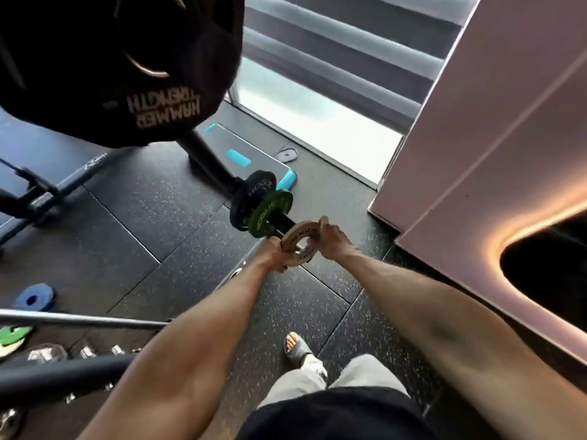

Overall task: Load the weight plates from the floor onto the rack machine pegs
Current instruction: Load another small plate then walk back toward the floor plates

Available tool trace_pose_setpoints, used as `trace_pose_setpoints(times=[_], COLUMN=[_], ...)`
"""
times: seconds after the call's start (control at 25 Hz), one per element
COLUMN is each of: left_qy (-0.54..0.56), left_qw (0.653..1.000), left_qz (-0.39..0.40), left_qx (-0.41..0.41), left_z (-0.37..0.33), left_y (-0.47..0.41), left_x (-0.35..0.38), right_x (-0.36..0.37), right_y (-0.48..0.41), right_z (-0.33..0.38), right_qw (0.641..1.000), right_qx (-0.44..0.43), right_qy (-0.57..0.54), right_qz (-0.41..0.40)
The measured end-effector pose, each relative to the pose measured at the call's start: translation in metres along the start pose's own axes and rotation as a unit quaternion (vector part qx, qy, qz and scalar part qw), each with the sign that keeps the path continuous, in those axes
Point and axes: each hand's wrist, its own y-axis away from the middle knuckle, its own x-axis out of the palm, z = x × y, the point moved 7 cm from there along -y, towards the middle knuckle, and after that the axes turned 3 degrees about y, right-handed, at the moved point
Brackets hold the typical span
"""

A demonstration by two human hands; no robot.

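Here, a person is lining up a small tan plate [300, 242] at the tip of the peg [286, 221].
The left hand [273, 254] and right hand [333, 239] are gripping its opposite edges; a green plate [270, 214] is sitting further along the peg. Keeping the hole centred on the peg is probably the best approach.

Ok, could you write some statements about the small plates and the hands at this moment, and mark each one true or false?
1. The left hand and the right hand both grip the pale plate. True.
2. The peg already carries a green plate and a black plate. True.
3. On the peg, the black plate is nearer to the person than the green one. False: the green plate is nearer.
4. A blue plate lies on the floor at the left. True.
5. The big plate at the top left reads Rogue. False: the large black plate reads Hammer Strength.
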Motion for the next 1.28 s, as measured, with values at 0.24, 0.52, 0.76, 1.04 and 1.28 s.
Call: trace_pose_setpoints(times=[0.24,0.52,0.76,1.04,1.28], left_qy=[-0.021,0.006,0.035,0.061,0.136], left_qw=[0.998,0.985,0.95,0.917,0.925], left_qz=[-0.023,-0.092,-0.248,-0.309,-0.267], left_qx=[-0.06,-0.143,-0.187,-0.245,-0.235], left_z=[0.016,0.024,0.022,0.034,0.03], left_y=[-0.03,-0.038,-0.033,-0.032,-0.042], left_x=[-0.011,-0.011,-0.014,-0.035,-0.043], right_x=[-0.007,-0.014,-0.007,-0.011,0.009], right_y=[-0.037,-0.087,-0.109,-0.129,-0.151], right_z=[-0.002,-0.003,0.028,0.066,0.077], right_qw=[0.993,0.974,0.923,0.916,0.883], right_qx=[-0.087,-0.154,-0.295,-0.321,-0.312], right_qy=[0.029,0.123,0.241,0.23,0.3], right_qz=[0.076,0.113,0.052,0.075,0.18])
